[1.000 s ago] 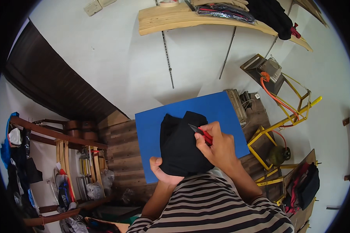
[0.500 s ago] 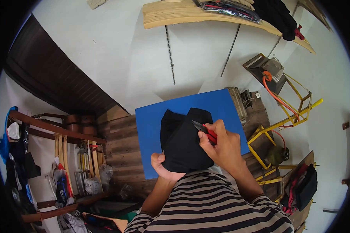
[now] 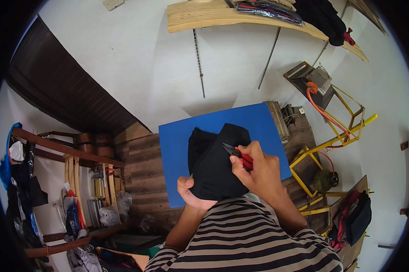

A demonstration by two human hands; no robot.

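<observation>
A piece of black fabric (image 3: 213, 167), folded and partly lifted, lies over the blue tabletop (image 3: 177, 145). At its near left edge my left hand (image 3: 193, 194) grips the cloth, thumb on top and the other fingers hidden beneath. My right hand (image 3: 259, 167) is closed round small red-handled thread snips (image 3: 244, 158). Their dark pointed blades aim up and left, just over the fabric's surface; whether they touch it I cannot tell.
A wooden wall shelf (image 3: 204, 18) holds packaged and dark garments. To the right are a yellow metal frame (image 3: 327, 145) with an orange hose and a green gas cylinder (image 3: 323, 180). A rack (image 3: 68, 152) with clothes and bags stands left, beyond the wood-patterned floor (image 3: 141, 167).
The snips and my right hand have shifted very slightly left. The fabric's far corner sits a little higher; my left hand keeps its grip.
</observation>
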